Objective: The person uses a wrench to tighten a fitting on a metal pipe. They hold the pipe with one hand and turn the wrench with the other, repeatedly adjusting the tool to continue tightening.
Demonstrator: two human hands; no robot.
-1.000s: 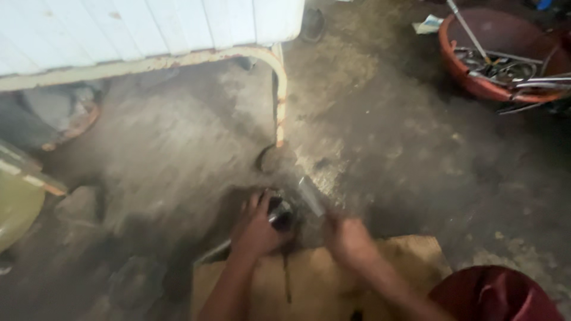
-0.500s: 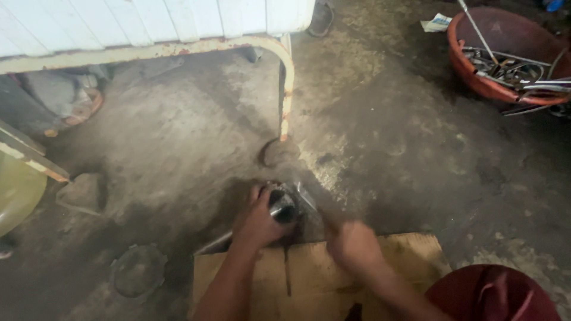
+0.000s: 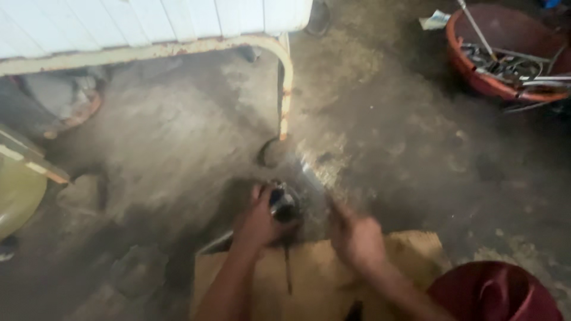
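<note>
Left hand (image 3: 257, 223) has its grip wrapped round a small dark metal part (image 3: 283, 205), shiny on top, sitting low on the dirty concrete floor (image 3: 178, 154) right at the far edge of the cardboard (image 3: 309, 279). Right hand (image 3: 355, 238) is blurry; it looks closed on a thin metal rod (image 3: 312, 175) that angles up and away towards the rusty frame leg (image 3: 286, 89), but honestly I can't tell how tight that grip is, or whether the rod tip touches the part. If I were doing this bit, I'd say the trick is keeping the left hand planted so the part can't roll or skid on the grit, fingers kept clear of the top face where the rod comes in. Keep the rod lined up with the part, not slanted across it, and work it in short controlled moves; a slip here goes straight into the left fingers. Shifting the part fully onto the cardboard would probably give a less gritty base. Red tub (image 3: 505, 53) of tools is well off to the far right, red cloth (image 3: 493, 294) near my right elbow.
</note>
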